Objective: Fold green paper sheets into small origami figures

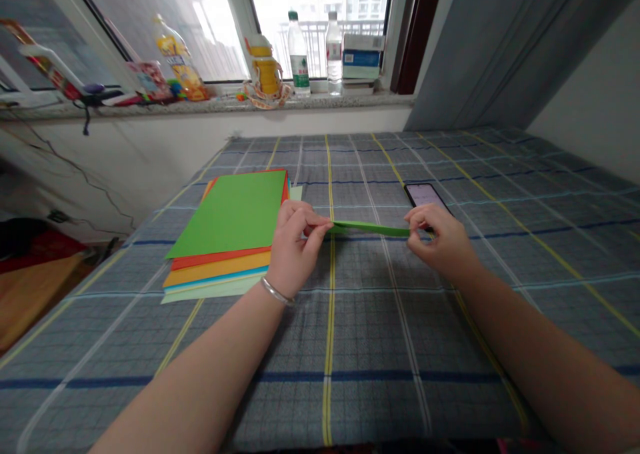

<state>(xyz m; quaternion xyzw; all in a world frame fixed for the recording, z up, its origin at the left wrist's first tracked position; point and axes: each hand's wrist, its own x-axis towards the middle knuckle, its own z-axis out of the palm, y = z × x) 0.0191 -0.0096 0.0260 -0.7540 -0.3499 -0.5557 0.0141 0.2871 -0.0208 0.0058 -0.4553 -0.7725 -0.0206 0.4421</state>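
Note:
A narrow piece of folded green paper [371, 228] stretches between my two hands, seen nearly edge-on above the checked cloth. My left hand [298, 244], with a silver bangle at the wrist, pinches its left end between thumb and fingers. At the other end, my right hand [441, 239] pinches the paper the same way. Beside my left hand lies a stack of coloured paper [235, 214], green on top, with red, orange, blue and pale green edges showing below. Just behind my right hand is a smartphone [425, 193] with a lit screen, partly covered by the fingers.
The grey checked cloth [360, 347] covers the wide surface. Along the windowsill [320, 101] stand a yellow water bottle [265, 71], clear plastic bottles [299, 57], a juice bottle [180, 61] and a stacked box [361, 59]. A grey curtain [480, 54] hangs at the right.

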